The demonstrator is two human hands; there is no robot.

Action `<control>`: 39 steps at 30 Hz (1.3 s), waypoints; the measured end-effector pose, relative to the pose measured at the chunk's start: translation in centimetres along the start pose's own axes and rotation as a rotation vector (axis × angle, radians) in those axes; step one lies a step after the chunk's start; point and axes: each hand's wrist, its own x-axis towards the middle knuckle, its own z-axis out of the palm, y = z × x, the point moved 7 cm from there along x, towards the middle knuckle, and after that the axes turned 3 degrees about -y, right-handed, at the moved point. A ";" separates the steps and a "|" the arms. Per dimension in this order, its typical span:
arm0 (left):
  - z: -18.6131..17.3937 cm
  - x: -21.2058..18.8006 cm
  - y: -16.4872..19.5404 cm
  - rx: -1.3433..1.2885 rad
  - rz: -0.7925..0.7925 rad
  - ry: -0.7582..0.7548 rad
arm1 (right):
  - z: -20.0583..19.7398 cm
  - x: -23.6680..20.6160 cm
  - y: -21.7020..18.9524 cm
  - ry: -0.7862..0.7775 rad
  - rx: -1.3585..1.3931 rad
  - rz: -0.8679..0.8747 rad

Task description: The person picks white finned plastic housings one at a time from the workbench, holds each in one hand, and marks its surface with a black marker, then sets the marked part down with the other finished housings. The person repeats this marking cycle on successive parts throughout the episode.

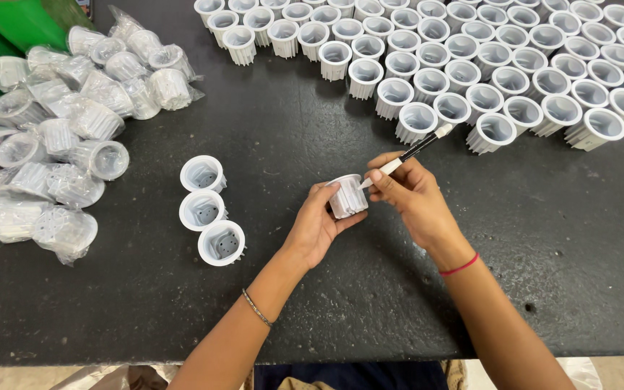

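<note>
Table [312, 303]: a dark, speckled surface is carrying everything, its near edge running along the bottom.
Standing housings [471, 65]: many white ribbed cup-shaped parts are sitting upright in close rows across the far right.
Bagged housings [59, 144]: a loose heap of the same parts, each in a clear plastic bag, is lying at the left, beside a green bin [9, 36] in the corner.
Three loose housings [211, 211]: they are lying near each other between the heap and the hands, open mouths up.
Left hand [315, 227]: its grip is wrapping a white housing [347, 196] held above the table's middle.
Right hand [409, 195]: its grip is pinching a thin black-and-white pen [413, 150], the tip touching the held housing.
</note>
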 end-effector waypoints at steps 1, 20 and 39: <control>0.0 0.0 0.0 0.003 0.001 -0.001 | 0.0 0.1 0.1 -0.021 0.047 0.015; 0.2 -0.2 0.1 0.032 -0.003 -0.006 | 1.9 -1.4 -2.7 0.124 -0.678 -0.247; -0.3 0.4 0.0 0.016 0.015 -0.005 | 4.6 -2.7 -5.8 0.085 -0.857 -0.551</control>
